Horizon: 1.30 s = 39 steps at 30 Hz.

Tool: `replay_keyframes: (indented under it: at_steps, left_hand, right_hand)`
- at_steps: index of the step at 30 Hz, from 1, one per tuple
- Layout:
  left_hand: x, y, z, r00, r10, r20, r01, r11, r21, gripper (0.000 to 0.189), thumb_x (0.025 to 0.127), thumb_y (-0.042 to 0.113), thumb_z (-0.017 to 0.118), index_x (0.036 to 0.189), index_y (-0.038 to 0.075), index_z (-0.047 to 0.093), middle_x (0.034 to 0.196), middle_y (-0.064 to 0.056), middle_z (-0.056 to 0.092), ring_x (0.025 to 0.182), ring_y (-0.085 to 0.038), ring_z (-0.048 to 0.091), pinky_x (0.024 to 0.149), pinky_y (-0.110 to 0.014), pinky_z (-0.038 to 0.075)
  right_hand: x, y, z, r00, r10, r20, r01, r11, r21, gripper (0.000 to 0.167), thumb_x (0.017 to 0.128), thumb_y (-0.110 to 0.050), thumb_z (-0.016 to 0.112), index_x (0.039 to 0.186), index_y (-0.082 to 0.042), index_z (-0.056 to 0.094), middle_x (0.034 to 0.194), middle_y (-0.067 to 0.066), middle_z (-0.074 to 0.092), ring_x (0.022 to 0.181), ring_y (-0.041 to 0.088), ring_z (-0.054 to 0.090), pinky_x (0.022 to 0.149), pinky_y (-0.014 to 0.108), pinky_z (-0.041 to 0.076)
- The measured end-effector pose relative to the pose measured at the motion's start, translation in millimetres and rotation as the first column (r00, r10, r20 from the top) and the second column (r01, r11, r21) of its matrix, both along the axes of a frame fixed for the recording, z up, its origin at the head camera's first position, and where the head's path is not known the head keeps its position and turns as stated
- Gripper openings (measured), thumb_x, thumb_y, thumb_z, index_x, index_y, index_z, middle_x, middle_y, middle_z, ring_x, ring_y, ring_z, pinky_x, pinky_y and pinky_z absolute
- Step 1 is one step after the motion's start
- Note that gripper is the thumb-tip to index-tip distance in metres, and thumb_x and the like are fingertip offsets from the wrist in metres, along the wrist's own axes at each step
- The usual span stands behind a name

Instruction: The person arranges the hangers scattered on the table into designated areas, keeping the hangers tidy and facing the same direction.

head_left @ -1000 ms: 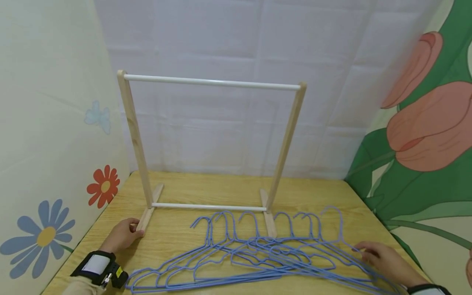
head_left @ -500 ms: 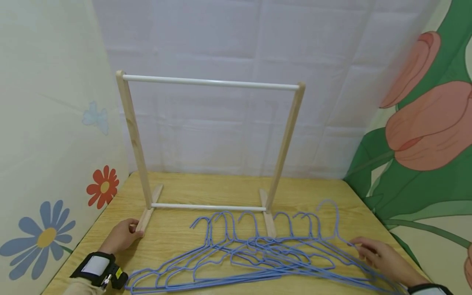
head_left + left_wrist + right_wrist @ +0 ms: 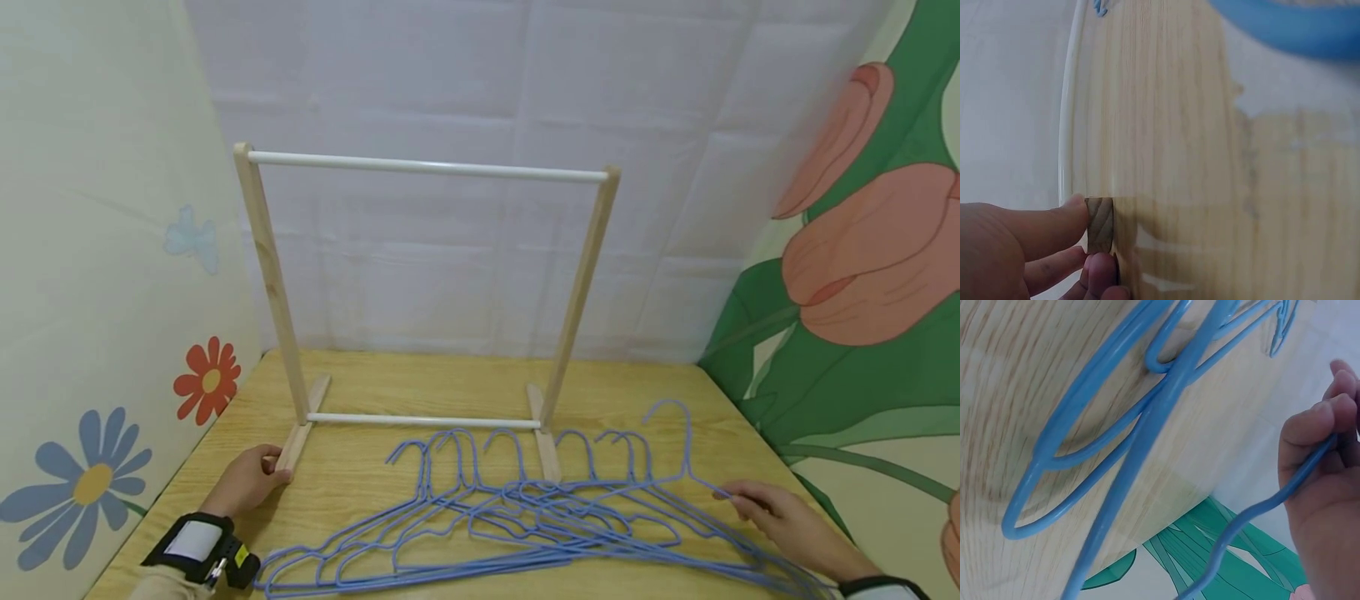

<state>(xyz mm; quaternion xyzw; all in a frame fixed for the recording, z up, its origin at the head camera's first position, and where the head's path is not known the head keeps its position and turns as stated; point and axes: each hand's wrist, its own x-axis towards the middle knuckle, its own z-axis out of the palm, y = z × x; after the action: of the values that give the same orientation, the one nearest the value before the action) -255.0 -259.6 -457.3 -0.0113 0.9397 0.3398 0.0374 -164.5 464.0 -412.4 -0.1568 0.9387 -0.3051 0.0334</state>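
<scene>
My left hand (image 3: 243, 482) pinches the front end of the left wooden foot (image 3: 295, 454) of a clothes rack, which has two wooden posts (image 3: 272, 287) and white bars. In the left wrist view, thumb and fingers sit on either side of the foot's square end (image 3: 1100, 225). At the right, my right hand (image 3: 783, 525) pinches the shoulder of a blue wire hanger (image 3: 687, 442) between thumb and fingers. That hanger's hook stands higher than the others, while its lower part overlaps a heap of blue hangers (image 3: 525, 557) on the table.
The heap spreads across the front of the wood-grain table (image 3: 420, 383), with several hooks pointing toward the rack. Its top white bar (image 3: 427, 167) spans both posts. A white cloth (image 3: 450, 75) hangs behind, and flower-patterned panels (image 3: 877, 258) stand at both sides.
The hanger in my right hand has risen, its hook moving up and slightly left, then its shoulder tilting clear above the neighbouring hooks. My left hand stays on the rack's foot.
</scene>
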Motion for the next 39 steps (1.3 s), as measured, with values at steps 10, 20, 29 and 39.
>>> replay_keyframes:
  at_steps: [10,20,29,39]
  left_hand:
    - [0.9,1.0,1.3,1.0,0.01,0.01,-0.01,1.0,0.017,0.053,0.094,0.012,0.071,0.126,-0.023,0.047,0.091,-0.017,0.06,0.08,-0.025,0.055,0.067,-0.032,0.043]
    - [0.4,0.7,0.8,1.0,0.0,-0.001,0.0,1.0,0.024,0.052,0.094,0.01,0.071,0.125,-0.023,0.048,0.089,-0.014,0.06,0.079,-0.023,0.054,0.066,-0.032,0.043]
    - [-0.3,-1.0,-0.3,1.0,-0.011,-0.014,0.011,1.0,0.028,0.052,0.093,0.011,0.072,0.125,-0.023,0.048,0.089,-0.013,0.06,0.079,-0.023,0.054,0.065,-0.032,0.043]
    - [0.7,-0.3,-1.7,1.0,-0.008,-0.013,0.008,0.999,0.032,0.052,0.093,0.011,0.072,0.125,-0.023,0.048,0.09,-0.015,0.061,0.079,-0.023,0.055,0.065,-0.032,0.044]
  right_hand:
    - [-0.2,0,1.2,0.993,0.085,-0.08,-0.09,0.994,-0.062,0.023,0.107,-0.001,0.045,0.116,0.01,0.063,0.108,-0.025,0.064,0.095,-0.009,0.057,0.069,0.026,0.052]
    - [-0.2,-11,11.5,0.996,0.078,-0.04,-0.08,0.995,-0.051,0.028,0.109,-0.006,0.042,0.12,0.011,0.062,0.111,-0.026,0.062,0.101,-0.014,0.054,0.075,0.022,0.052]
    - [-5.7,-34,22.3,0.975,0.09,-0.203,-0.105,0.993,-0.063,0.023,0.107,0.0,0.045,0.118,0.005,0.065,0.112,-0.024,0.063,0.101,-0.01,0.058,0.073,0.023,0.053]
    - [-6.6,-60,35.0,0.968,0.029,-0.251,-0.067,0.987,-0.146,0.023,0.108,-0.002,0.044,0.12,0.003,0.063,0.095,-0.015,0.06,0.077,0.004,0.056,0.061,0.028,0.047]
